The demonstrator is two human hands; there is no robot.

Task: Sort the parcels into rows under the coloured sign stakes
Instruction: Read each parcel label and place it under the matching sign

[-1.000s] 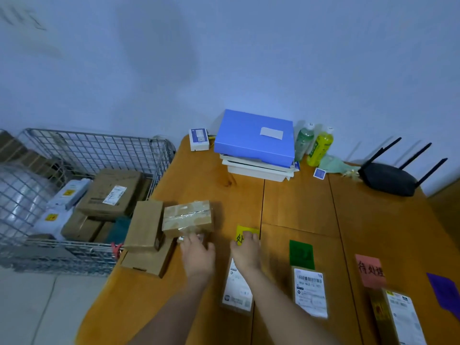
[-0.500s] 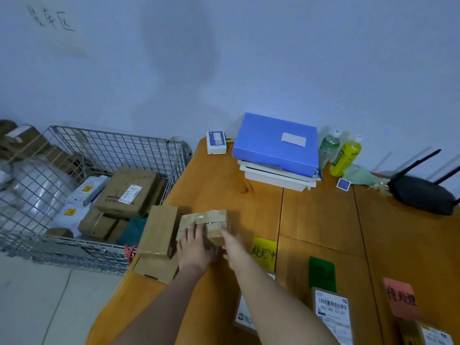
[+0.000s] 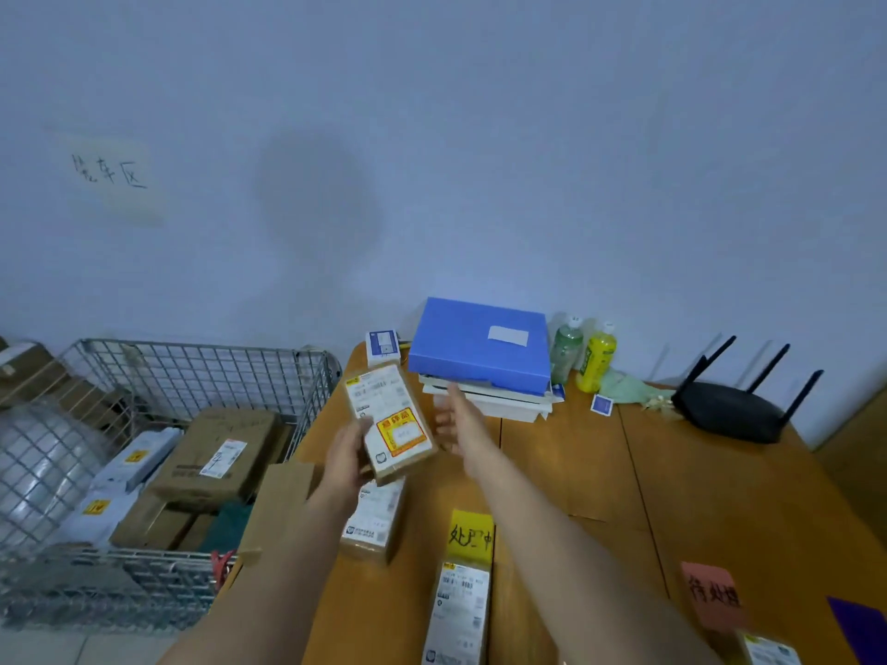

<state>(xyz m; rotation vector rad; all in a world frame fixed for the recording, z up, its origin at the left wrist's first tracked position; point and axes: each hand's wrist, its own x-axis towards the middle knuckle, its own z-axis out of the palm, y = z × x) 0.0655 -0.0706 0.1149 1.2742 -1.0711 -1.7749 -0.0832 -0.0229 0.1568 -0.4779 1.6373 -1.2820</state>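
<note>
Parcel (image 3: 389, 421): raised above table (image 3: 576, 472), label up, long axis running far-left to near-right.
Left hand (image 3: 346, 460): gripped parcel's near-left edge, thumb on label; parcel extended far-right of grip.
Right hand (image 3: 461, 421): fingers spread, just right of parcel, not touching.
Table parcels: four visible, one under yellow sign (image 3: 471, 536).
Signs: yellow, pink (image 3: 713, 595), purple (image 3: 859, 626).
Basket (image 3: 201, 371): several parcels, left.

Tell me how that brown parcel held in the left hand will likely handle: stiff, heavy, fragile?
The brown parcel looks like a flat-sided carton with crisp edges, so probably stiff. The left hand alone holds it up off the table, while the right hand is open beside it, suggesting it is light. Its orange-and-yellow sticker may warn of fragility; handle gently.
</note>
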